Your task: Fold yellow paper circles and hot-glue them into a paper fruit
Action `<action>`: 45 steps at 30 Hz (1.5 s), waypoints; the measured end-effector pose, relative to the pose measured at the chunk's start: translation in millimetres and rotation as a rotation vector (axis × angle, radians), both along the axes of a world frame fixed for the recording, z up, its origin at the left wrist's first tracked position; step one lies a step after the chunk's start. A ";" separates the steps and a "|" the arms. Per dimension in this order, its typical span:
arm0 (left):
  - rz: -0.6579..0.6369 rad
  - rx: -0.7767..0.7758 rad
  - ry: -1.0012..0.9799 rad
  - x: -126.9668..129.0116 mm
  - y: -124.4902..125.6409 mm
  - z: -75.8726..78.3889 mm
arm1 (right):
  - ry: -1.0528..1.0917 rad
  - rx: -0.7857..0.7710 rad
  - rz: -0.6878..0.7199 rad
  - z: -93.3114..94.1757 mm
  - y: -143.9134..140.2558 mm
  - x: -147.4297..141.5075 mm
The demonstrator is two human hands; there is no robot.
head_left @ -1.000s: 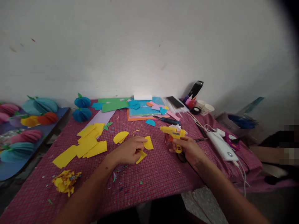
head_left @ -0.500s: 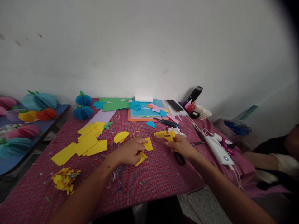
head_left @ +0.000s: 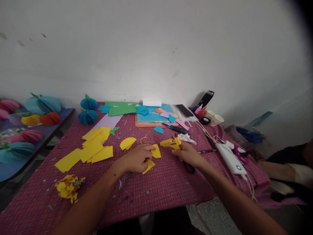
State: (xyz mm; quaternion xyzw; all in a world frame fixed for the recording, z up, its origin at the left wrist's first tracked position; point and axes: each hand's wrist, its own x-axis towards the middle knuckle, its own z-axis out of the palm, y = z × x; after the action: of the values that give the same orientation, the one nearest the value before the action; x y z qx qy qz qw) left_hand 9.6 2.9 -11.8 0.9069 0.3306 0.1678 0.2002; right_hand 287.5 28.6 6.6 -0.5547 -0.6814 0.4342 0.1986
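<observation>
My right hand is wrapped round a yellow hot glue gun, whose nozzle points left, just above the table. To the left, my left hand has its index finger stretched onto a yellow paper piece, holding it down on the cloth. Its other fingers are curled, with a second yellow paper piece showing under the thumb side; whether the two are joined is hidden. A folded yellow half-round lies beyond my left wrist. Yellow paper rectangles overlap farther left.
Crumpled yellow paper lies front left. Two blue paper pumpkins stand at the back left; more cover a blue table. Coloured sheets, a utility knife and a phone lie behind. A white power bank with cables is right.
The glue gun in my right hand has moved slightly left, closer to the yellow paper piece, and tilted a little. My left hand stays on the paper. The view has shifted slightly.
</observation>
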 end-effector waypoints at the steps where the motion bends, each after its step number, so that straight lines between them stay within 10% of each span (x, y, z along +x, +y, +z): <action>1: 0.002 -0.002 0.003 0.1 0.1 -0.1 | -0.006 0.003 -0.007 0.5 -0.3 -0.5; 45: -0.017 0.024 0.000 0.2 1.3 -2.2 | 0.029 0.163 -0.017 1.3 -6.5 1.0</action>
State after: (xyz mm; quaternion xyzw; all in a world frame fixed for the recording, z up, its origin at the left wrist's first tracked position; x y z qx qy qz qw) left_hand 9.9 4.2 -14.1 0.9121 0.3207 0.1700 0.1905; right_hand 288.5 22.1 7.9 -0.5360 -0.7068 0.3838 0.2566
